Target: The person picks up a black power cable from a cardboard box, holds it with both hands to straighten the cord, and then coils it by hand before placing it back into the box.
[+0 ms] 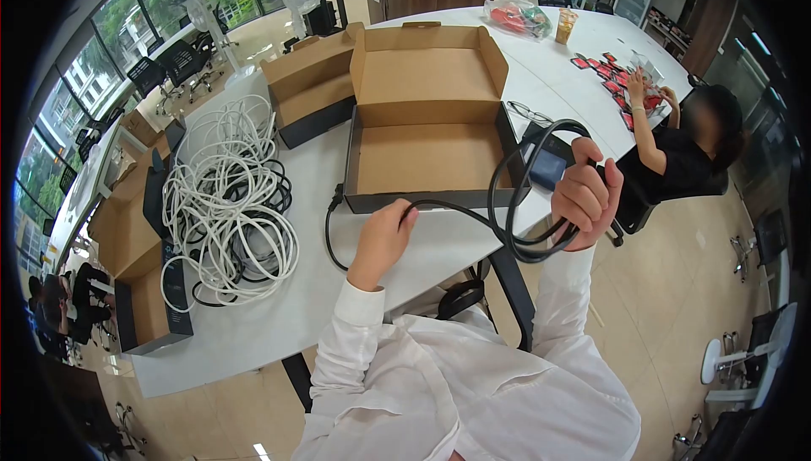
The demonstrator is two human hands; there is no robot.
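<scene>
A black cable (448, 204) runs between my two hands above the table's front edge. My left hand (382, 243) is closed, pinching the cable between thumb and fingers. From it the cable's plug end (336, 196) trails left against the tabletop. Raised on the right, my right hand (585, 199) is closed around several loose loops of the same cable. Behind both hands stands an open cardboard box (431, 161), its lid up and no contents visible. A black device with a screen (549, 169) sits beside the box, partly hidden by the loops.
To the left lies a tangled heap of white and black cables (228, 207) on the white table (279, 326). More open boxes (311, 106) (139, 292) stand around it. Farther right, a seated person (667, 140) handles red packets (615, 81) near a drink cup (566, 27) and a plastic bag (517, 18).
</scene>
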